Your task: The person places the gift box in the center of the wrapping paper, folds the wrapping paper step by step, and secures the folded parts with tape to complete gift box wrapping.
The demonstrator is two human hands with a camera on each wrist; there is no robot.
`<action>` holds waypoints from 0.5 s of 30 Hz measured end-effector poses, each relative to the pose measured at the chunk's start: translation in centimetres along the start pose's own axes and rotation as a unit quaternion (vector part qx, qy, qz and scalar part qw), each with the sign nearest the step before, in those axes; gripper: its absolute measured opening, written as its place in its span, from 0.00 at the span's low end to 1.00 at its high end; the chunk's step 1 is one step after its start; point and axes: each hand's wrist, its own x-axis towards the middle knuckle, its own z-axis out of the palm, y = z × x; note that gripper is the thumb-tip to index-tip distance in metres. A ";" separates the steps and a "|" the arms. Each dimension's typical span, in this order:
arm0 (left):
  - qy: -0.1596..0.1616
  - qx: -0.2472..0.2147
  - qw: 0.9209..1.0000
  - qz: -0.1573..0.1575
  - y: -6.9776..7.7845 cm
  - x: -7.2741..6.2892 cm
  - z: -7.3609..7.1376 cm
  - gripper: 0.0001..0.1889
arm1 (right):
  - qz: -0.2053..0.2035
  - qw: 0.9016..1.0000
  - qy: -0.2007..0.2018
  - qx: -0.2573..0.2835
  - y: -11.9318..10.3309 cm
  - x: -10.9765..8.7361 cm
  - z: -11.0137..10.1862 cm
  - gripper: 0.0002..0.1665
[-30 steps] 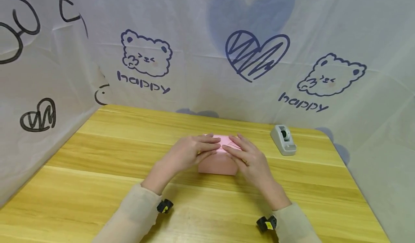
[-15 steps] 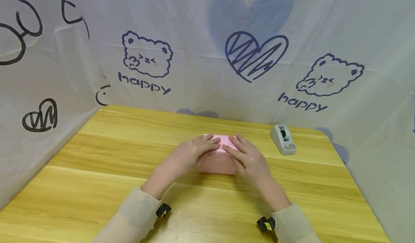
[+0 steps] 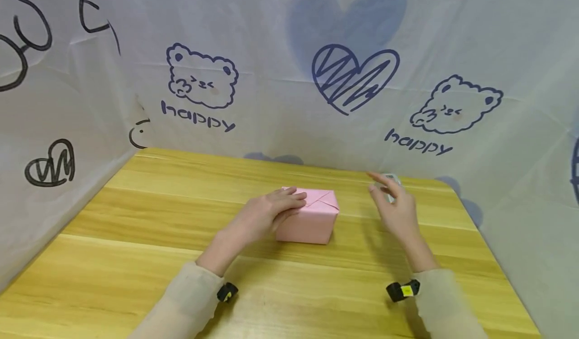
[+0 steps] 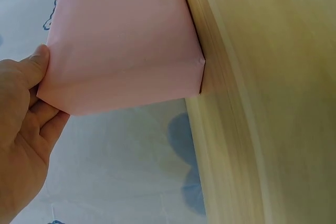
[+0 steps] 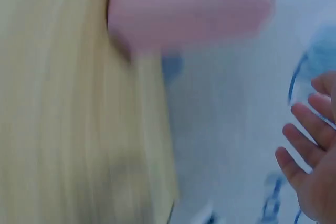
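Observation:
A pink paper-wrapped box [image 3: 306,227] stands on the wooden table, with folded flaps on its top near the right end. My left hand [image 3: 268,212] rests on the box's top left part, fingers laid flat across the flap. The left wrist view shows the thumb [image 4: 38,64] touching the box edge. Away from the box, my right hand [image 3: 400,213] is in the air to its right, fingers spread and holding nothing. Behind that hand, a light grey tape dispenser [image 3: 391,179] is mostly hidden.
The wooden table [image 3: 135,213] ends at a white cloth backdrop [image 3: 267,102] with printed bears and hearts. Another cloth panel [image 3: 104,122] hangs along the left side. The right wrist view is blurred by motion.
My right hand has let go of the box top and moved right, in front of the tape dispenser. The left hand and the box have stayed in place.

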 end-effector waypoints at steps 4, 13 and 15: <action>0.003 -0.007 1.000 0.004 -0.2 0.0 -0.1 0.14 | 0.092 0.994 0.008 -0.056 4.3 2.0 -2.9 0.24; -0.005 -0.023 1.000 -0.003 -0.4 0.0 -0.1 0.15 | 0.138 0.969 -0.133 -0.154 10.8 2.9 -6.0 0.29; -0.006 -0.025 1.000 -0.003 -0.5 0.0 -0.1 0.15 | 0.138 0.967 -0.151 -0.154 11.4 3.1 -6.1 0.29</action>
